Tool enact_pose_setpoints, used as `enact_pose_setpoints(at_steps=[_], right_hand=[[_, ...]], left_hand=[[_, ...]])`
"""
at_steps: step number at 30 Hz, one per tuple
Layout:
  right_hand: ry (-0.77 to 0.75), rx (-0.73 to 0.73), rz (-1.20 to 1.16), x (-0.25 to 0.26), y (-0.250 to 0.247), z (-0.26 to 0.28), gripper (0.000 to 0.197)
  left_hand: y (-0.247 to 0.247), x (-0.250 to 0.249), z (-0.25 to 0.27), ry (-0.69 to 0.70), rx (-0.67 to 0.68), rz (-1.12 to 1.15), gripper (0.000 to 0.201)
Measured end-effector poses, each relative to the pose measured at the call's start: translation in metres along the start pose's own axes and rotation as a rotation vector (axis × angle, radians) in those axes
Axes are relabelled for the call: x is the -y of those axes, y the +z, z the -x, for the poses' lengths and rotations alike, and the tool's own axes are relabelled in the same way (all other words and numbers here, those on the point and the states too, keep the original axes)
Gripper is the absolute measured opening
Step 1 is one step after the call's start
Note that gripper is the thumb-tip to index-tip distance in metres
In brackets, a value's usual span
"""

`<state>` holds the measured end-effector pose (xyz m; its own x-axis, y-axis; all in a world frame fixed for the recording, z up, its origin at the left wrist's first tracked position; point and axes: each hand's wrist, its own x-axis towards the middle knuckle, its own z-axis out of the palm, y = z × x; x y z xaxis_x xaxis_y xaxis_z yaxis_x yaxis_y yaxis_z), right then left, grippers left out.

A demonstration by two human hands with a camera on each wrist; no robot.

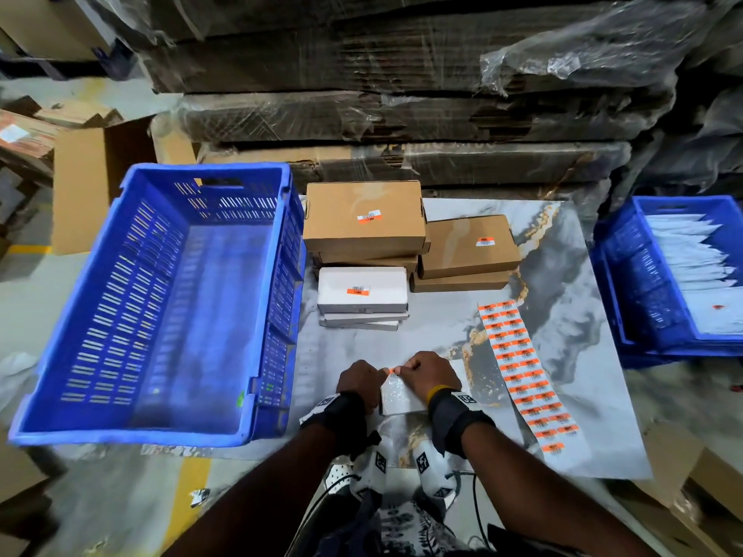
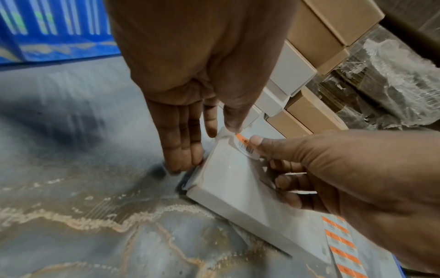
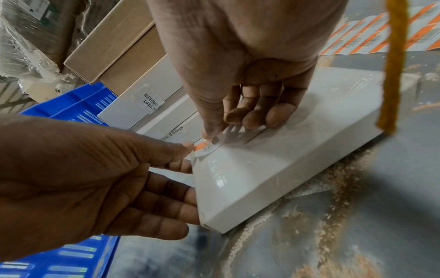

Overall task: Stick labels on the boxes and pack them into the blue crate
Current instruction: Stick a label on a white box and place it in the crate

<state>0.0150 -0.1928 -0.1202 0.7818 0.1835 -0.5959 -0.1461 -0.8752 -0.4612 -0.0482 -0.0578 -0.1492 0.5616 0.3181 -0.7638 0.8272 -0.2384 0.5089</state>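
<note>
Head view shows my hands at 6 o'clock on the worktop (image 1: 563, 355). My left hand (image 1: 359, 381) and right hand (image 1: 432, 377) both pinch an orange label (image 2: 245, 144) over the white box (image 3: 273, 169), keeping it flat. The blue crate (image 1: 161, 307) waits at 9 o'clock for packing.

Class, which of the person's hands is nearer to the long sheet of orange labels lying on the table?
Right. The right hand rests on the white box just beside the label sheet; the left hand is at the box's far side, toward the blue crate.
</note>
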Motion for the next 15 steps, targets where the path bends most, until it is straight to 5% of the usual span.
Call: enact_pose_setpoints(at_steps=[15], right_hand=[[0.014,-0.021,0.063,0.0072,-0.0022,0.0048,0.024]], left_hand=[[-0.0006,-0.0006,-0.0038,-0.001,-0.011,-0.015,0.037]])
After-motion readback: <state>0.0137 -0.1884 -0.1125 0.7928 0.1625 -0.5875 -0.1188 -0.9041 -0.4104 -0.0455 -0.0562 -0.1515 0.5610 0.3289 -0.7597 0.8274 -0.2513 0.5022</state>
